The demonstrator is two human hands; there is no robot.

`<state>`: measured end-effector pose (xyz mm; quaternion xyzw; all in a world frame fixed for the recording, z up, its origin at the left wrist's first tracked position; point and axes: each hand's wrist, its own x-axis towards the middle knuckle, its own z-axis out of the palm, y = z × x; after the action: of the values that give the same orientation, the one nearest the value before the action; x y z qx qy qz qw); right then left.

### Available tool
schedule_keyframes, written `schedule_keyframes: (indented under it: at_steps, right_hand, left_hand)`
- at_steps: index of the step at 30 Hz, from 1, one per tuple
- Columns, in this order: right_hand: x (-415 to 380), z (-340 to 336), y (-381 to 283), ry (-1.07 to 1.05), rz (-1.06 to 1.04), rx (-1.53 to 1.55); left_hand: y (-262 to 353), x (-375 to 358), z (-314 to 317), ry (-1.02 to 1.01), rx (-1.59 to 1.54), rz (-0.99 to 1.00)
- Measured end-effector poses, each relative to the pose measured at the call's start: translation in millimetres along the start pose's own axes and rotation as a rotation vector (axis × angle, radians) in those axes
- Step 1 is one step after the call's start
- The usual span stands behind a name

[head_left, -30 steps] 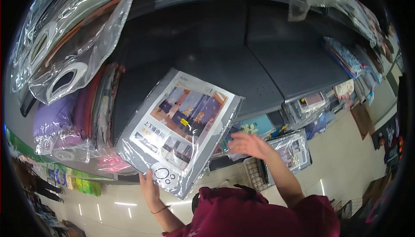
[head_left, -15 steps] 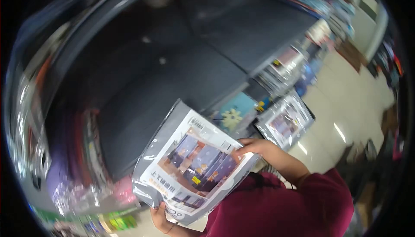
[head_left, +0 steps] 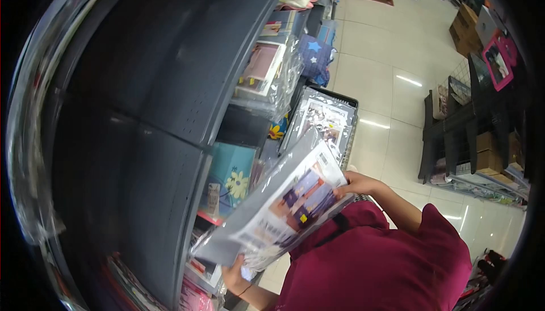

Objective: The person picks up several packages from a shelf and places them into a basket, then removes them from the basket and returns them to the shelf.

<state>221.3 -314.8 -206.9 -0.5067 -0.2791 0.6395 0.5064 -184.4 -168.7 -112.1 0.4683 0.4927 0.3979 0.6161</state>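
Note:
A flat, clear-plastic-wrapped package (head_left: 304,200) is held tilted in front of my body; its white printed card shows a bed picture with blue fabric. My right hand (head_left: 360,184) grips the package's upper right edge, thumb over the front. Closed on the lower left corner is my left hand (head_left: 234,275), its fingers partly hidden behind the plastic. Just beyond lies a basket (head_left: 353,135) holding similar wrapped packages (head_left: 323,119), partly covered by the one I hold.
Dark shelving (head_left: 153,89) runs along the left. On its lower level sit a teal package with a flower (head_left: 233,180) and several wrapped packs (head_left: 264,72). A blue star-patterned bundle (head_left: 315,55) is farther along. Cardboard boxes (head_left: 464,24) and another rack (head_left: 448,141) stand right of the tiled floor (head_left: 369,67).
My view has swung to the right, so the basket, floor and right-hand rack show more fully. The package stays in both hands and now tilts farther.

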Motion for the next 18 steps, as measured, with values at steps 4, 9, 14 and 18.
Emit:
schedule_keyframes:
  at_steps: [4, 9, 14, 18]
  right_hand:
    - [2, -69, 37, 0.416, -0.041, -0.218]
    - [10, -153, 40, 0.574, 0.070, -0.637]
    - [82, -238, 30, 0.516, -0.005, -0.779]
    - [171, -282, 21, 0.507, -0.016, -0.803]
  left_hand:
    - [-53, 51, 99, -0.042, 0.312, -0.210]
    - [-240, 78, 160, -0.032, 0.587, -0.005]
    - [-265, 113, 231, 0.028, 0.332, -0.069]
    - [-311, 181, 260, 0.151, 0.193, 0.106]
